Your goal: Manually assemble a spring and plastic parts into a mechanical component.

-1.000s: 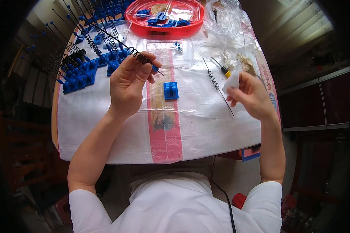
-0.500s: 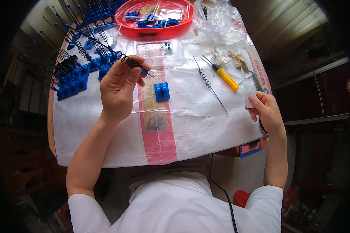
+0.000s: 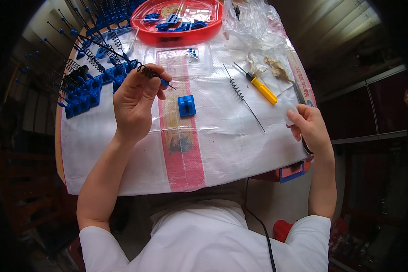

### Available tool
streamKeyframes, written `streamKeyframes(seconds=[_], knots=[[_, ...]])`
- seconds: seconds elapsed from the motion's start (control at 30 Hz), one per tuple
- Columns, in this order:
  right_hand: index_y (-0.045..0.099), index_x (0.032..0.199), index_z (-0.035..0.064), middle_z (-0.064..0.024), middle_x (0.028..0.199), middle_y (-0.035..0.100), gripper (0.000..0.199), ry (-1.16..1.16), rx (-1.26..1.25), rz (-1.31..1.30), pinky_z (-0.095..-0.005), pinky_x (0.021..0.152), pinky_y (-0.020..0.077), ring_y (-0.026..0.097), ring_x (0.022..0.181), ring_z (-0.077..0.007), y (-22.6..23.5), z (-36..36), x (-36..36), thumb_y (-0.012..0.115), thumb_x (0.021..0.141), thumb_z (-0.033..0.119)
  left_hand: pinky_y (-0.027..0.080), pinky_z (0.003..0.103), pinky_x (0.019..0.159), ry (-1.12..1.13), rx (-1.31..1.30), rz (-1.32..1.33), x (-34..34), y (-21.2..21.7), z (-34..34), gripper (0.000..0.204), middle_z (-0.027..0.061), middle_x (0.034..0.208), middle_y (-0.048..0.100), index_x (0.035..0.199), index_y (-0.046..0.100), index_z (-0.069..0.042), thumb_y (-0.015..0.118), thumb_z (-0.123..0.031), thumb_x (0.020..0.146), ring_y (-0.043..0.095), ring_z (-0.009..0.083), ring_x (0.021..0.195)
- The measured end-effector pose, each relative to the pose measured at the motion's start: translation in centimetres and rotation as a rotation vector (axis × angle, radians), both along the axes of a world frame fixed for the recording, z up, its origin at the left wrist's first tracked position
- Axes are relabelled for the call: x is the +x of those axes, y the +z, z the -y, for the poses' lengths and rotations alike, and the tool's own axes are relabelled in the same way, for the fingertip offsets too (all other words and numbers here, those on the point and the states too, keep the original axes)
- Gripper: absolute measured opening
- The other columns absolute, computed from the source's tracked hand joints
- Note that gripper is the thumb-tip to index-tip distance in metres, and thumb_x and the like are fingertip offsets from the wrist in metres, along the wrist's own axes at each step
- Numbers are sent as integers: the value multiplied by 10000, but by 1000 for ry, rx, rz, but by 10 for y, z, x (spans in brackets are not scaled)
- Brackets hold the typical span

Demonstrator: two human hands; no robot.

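On the white table cover (image 3: 222,136) we see our left hand (image 3: 133,102) pinching a black springy rod (image 3: 145,70) lying sideways just left of the small blue block (image 3: 186,105) — the nearer hand — while our right hand (image 3: 309,127), fingers curled, rests at the far right edge, well apart.
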State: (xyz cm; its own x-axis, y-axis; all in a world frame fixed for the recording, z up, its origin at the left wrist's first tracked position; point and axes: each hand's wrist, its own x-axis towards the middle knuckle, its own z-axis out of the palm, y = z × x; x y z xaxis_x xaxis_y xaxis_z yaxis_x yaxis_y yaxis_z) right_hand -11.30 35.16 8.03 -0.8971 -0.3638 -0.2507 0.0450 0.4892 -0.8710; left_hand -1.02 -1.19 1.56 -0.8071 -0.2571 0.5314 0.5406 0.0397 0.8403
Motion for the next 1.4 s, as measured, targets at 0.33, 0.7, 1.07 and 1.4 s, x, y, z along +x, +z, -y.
streamKeyframes(seconds=[0.33, 0.7, 1.07, 1.4], knots=[[639, 935, -31, -53, 742, 605, 276, 73, -287, 133, -217, 465, 405, 511, 544, -65, 6, -16, 20, 639, 929, 244, 515, 258, 708, 16, -20, -2, 1, 2, 0, 198, 96, 1032, 688, 1159, 619, -14, 571, -137, 1011, 619, 115, 840], [613, 998, -28, -80, 782, 622, 316, 255, -401, 252, -227, 500, 441, 541, 562, -92, -3, -3, 31, 631, 943, 282, 506, 241, 699, 1, -7, -33, 1, 2, 2, 201, 74, 1023, 701, 1166, 624, -22, 589, -135, 1003, 625, 97, 878], [638, 974, -17, -25, 746, 639, 210, 314, -191, 268, -223, 519, 448, 559, 575, -58, -4, 26, 48, 673, 946, 188, 499, 236, 715, -4, -31, -28, 2, 1, 1, 189, 64, 1036, 696, 1175, 616, -29, 573, -107, 1009, 619, 91, 888], [656, 892, 3, 22, 676, 589, 191, 213, -240, 98, -202, 530, 368, 489, 585, -26, -17, 39, 54, 675, 910, 193, 507, 264, 745, 0, -89, 41, 4, 0, -7, 149, 104, 1064, 671, 1116, 619, -2, 565, -85, 1005, 599, 129, 853]])
